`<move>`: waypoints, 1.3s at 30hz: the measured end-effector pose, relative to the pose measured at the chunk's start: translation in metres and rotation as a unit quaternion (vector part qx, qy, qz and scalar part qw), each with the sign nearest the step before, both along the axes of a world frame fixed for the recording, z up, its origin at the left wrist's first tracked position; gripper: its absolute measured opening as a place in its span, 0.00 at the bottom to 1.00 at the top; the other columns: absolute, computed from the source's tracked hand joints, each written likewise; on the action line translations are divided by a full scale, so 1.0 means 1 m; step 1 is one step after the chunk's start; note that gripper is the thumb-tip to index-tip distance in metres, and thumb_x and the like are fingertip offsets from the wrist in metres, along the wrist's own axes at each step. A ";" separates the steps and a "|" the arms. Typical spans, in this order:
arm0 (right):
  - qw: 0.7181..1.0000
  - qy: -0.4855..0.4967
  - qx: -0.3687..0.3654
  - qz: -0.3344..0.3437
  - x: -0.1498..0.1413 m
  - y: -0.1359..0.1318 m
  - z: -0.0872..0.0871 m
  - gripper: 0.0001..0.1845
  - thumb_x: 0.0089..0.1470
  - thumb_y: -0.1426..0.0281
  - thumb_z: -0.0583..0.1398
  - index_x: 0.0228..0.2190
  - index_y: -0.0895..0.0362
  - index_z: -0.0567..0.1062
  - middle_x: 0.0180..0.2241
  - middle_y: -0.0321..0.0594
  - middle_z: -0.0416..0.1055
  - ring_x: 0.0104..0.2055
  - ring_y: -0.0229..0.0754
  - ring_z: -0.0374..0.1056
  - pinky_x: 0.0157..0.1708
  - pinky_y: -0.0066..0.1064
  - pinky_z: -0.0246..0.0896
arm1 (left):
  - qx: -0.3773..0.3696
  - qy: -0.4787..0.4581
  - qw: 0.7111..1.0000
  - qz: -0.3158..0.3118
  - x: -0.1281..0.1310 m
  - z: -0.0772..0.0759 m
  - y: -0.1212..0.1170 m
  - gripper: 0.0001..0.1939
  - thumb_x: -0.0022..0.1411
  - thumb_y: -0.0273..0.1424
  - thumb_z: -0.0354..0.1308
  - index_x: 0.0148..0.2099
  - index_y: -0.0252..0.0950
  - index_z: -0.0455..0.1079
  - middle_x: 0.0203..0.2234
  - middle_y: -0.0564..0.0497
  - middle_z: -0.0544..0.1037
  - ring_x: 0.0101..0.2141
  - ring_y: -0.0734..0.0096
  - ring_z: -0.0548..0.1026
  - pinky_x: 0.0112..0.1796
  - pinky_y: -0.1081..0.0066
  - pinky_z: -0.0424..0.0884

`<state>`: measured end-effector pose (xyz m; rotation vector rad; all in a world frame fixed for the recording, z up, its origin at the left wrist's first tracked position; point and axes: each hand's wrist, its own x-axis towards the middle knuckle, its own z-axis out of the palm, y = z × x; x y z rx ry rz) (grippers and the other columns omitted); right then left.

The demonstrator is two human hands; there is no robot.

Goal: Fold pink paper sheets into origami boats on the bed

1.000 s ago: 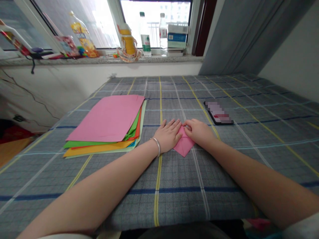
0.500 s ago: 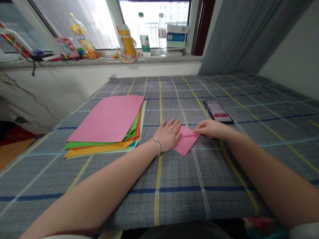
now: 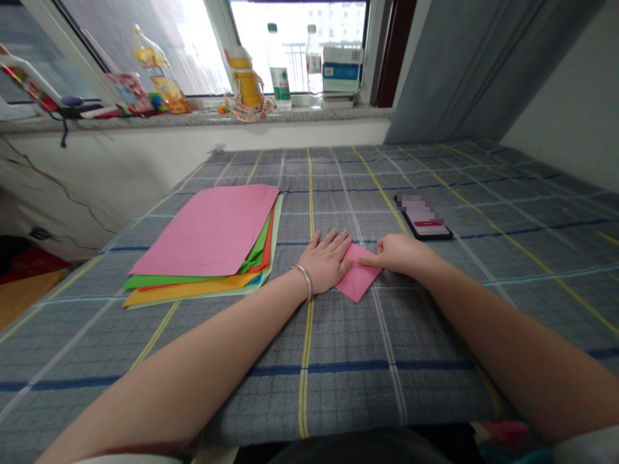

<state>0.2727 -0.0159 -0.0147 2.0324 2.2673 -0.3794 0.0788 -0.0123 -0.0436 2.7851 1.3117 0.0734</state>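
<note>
A small folded pink paper lies on the checked cloth, with creases across its face. My left hand rests flat, fingers spread, over its left side; a silver bangle circles that wrist. From the right, my right hand reaches onto the paper. One of its digits is stretched out and presses near the middle crease, while the other fingers are curled in. The paper's right edge passes partly under this hand, so that edge is partly hidden.
Left of my hands lies a stack of coloured paper, pink sheets on top. A phone lies beyond my right hand. Bottles and a box stand on the windowsill behind the cloth-covered surface.
My right hand has slid left from the paper's right corner to near its middle, one digit now pressing along the crease. My left hand stays in place.
</note>
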 end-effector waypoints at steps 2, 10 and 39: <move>0.999 -0.029 -0.015 0.019 -0.003 0.003 0.003 0.36 0.44 0.35 0.49 0.19 0.55 0.71 0.23 0.46 0.72 0.27 0.45 0.67 0.22 0.32 0.48 | -0.006 0.004 1.000 0.002 0.000 0.000 0.001 0.30 0.70 0.43 0.35 0.69 0.34 0.45 0.67 0.49 0.47 0.66 0.58 0.45 0.62 0.47 0.42; 0.999 -0.029 -0.041 0.013 0.003 0.006 0.006 0.28 0.43 0.42 0.57 0.24 0.55 0.74 0.27 0.43 0.74 0.28 0.45 0.67 0.23 0.32 0.49 | -0.051 0.030 0.998 0.008 -0.002 0.011 0.004 0.31 0.69 0.43 0.39 0.70 0.37 0.41 0.68 0.51 0.43 0.67 0.55 0.41 0.62 0.46 0.41; 0.986 0.091 -0.141 -0.011 0.043 0.008 -0.001 0.17 0.47 0.54 0.62 0.23 0.54 0.66 0.12 0.29 0.57 0.15 0.34 0.54 0.17 0.28 0.42 | -0.153 0.047 0.987 -0.033 -0.066 0.036 0.025 0.29 0.66 0.37 0.51 0.67 0.55 0.48 0.68 0.43 0.39 0.66 0.42 0.39 0.56 0.37 0.47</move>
